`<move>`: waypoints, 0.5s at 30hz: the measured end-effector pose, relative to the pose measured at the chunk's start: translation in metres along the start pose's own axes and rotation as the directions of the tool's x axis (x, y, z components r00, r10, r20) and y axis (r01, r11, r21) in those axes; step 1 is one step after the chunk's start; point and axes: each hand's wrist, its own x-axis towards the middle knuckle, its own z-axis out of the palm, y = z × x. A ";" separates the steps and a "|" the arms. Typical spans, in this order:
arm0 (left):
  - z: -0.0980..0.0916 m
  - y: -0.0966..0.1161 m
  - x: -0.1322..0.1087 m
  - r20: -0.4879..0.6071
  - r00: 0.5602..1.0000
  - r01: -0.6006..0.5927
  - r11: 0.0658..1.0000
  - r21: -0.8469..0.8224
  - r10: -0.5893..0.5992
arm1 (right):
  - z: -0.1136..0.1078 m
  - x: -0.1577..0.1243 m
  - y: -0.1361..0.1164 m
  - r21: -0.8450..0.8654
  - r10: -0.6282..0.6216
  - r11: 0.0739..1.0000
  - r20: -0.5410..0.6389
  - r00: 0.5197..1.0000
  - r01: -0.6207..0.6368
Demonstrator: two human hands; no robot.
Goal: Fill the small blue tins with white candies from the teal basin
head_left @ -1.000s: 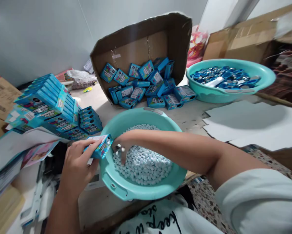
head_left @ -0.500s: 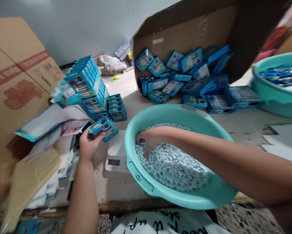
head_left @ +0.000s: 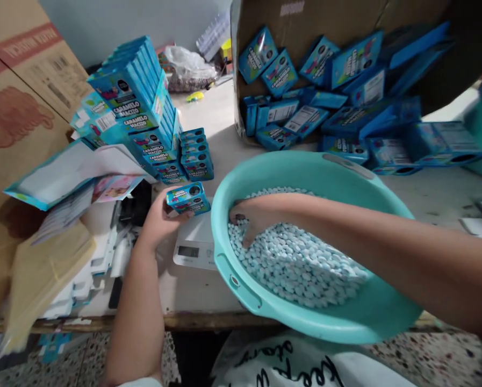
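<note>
My left hand [head_left: 157,220] is closed around a small blue candy box [head_left: 188,198], holding it just above a white digital scale [head_left: 194,246]. My right hand [head_left: 249,216] reaches into a teal basin [head_left: 305,167] and rests among the pale blue candies [head_left: 301,263], fingers curled into the pile; what they hold is hidden. The basin sits at the table's front edge, overhanging it toward me.
Stacks of blue candy boxes [head_left: 138,105] stand at the left, with flat printed cartons [head_left: 69,174] below them. A tipped cardboard box [head_left: 329,64] at the back spills more blue boxes [head_left: 389,153]. A large brown carton [head_left: 19,91] is far left.
My left hand has carried the small box from the basin's rim leftward to above the scale. My view has swung left and down. My right hand stays in the candies.
</note>
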 end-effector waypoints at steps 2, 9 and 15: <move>0.002 -0.003 -0.001 0.038 0.998 0.040 0.997 0.061 -0.043 | -0.001 -0.002 -0.002 0.002 -0.018 1.000 0.001 1.000 0.018; 0.007 -0.011 0.004 0.090 0.993 0.077 0.996 -0.053 -0.072 | -0.005 -0.003 -0.004 0.005 -0.010 1.000 0.040 0.999 0.010; 0.005 -0.024 0.011 0.208 0.977 0.054 0.998 -0.033 -0.046 | -0.004 0.003 0.001 0.045 -0.002 0.999 0.045 0.999 0.000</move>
